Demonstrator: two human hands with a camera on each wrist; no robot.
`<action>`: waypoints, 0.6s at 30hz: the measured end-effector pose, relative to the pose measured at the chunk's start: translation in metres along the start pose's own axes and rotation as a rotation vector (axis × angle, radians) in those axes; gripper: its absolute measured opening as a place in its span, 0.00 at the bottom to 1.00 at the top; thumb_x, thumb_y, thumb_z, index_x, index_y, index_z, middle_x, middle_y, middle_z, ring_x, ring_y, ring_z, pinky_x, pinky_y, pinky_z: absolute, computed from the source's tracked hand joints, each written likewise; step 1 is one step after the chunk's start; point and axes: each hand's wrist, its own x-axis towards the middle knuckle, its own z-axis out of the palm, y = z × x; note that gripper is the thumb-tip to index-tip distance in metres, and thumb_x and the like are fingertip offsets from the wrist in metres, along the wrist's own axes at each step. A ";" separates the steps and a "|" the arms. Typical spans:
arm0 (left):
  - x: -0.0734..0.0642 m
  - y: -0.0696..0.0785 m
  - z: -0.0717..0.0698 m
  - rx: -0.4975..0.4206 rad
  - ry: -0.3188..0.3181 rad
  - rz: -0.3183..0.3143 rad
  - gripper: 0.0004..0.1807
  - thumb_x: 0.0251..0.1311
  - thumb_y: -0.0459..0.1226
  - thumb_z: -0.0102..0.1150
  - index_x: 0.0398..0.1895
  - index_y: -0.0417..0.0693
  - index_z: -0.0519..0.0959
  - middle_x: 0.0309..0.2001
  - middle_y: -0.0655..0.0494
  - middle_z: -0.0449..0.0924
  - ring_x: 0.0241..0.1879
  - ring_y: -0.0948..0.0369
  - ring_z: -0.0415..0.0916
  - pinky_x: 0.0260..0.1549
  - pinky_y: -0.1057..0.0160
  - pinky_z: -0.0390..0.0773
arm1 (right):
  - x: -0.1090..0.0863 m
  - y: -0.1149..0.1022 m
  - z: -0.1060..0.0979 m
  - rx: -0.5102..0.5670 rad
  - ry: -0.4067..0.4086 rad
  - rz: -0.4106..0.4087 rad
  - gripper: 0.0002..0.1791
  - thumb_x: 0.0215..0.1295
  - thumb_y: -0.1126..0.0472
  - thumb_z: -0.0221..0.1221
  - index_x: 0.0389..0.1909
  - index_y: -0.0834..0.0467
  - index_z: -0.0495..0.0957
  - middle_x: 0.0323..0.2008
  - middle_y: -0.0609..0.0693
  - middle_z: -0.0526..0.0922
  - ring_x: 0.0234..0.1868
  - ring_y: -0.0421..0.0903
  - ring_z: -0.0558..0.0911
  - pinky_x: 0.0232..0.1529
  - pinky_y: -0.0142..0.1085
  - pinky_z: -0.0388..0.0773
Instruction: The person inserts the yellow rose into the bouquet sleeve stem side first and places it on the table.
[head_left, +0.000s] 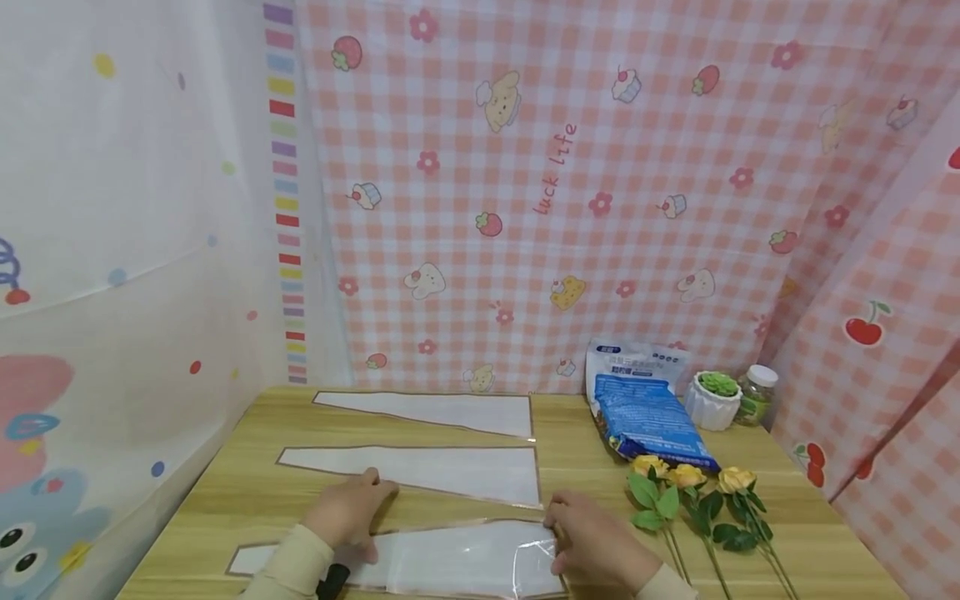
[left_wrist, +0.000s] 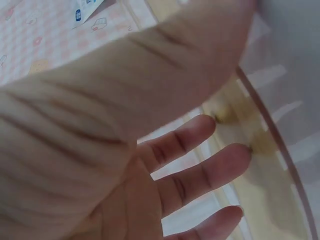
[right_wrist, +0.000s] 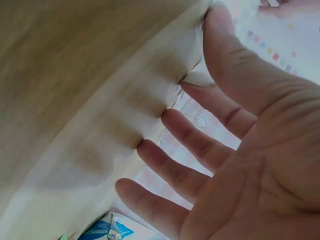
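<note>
A long, tapered white sheet with a brown edge (head_left: 457, 558) lies nearest the front of the table. Over its right end is a crinkled clear film (head_left: 536, 562) that catches the light. My left hand (head_left: 347, 517) is over this sheet's upper edge, and its fingers look extended with the tips at the tabletop in the left wrist view. At the sheet's right end is my right hand (head_left: 600, 537). Its fingers (right_wrist: 185, 130) are spread and fairly straight, tips against the surface. Whether its thumb (right_wrist: 222, 35) presses the film is unclear.
Two similar tapered sheets lie behind, one in the middle (head_left: 450, 467) and one at the back (head_left: 457, 410). To the right are yellow roses (head_left: 686, 476), a blue and white pouch (head_left: 648, 408), a potted succulent (head_left: 712, 404) and a lidded jar (head_left: 756, 396).
</note>
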 end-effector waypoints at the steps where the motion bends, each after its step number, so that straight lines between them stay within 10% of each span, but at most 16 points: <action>1: 0.000 0.000 0.001 0.007 0.004 -0.001 0.50 0.27 0.40 0.88 0.63 0.43 0.77 0.44 0.50 0.73 0.42 0.54 0.74 0.41 0.50 0.80 | 0.000 0.000 0.000 0.002 0.024 -0.016 0.20 0.45 0.53 0.79 0.37 0.52 0.81 0.45 0.47 0.77 0.42 0.45 0.78 0.40 0.40 0.78; 8: -0.002 -0.001 0.002 -0.011 0.017 -0.005 0.51 0.26 0.40 0.87 0.64 0.43 0.76 0.44 0.50 0.72 0.42 0.54 0.72 0.39 0.50 0.79 | 0.002 0.001 0.001 0.093 0.123 -0.050 0.08 0.55 0.60 0.73 0.30 0.52 0.82 0.36 0.43 0.75 0.34 0.38 0.74 0.34 0.35 0.76; 18: -0.003 -0.004 0.002 -0.019 0.007 0.002 0.50 0.29 0.38 0.86 0.65 0.46 0.76 0.48 0.48 0.73 0.42 0.54 0.72 0.37 0.53 0.78 | 0.001 -0.002 -0.011 0.700 0.000 0.174 0.06 0.71 0.63 0.61 0.43 0.61 0.79 0.46 0.52 0.80 0.46 0.49 0.78 0.44 0.46 0.79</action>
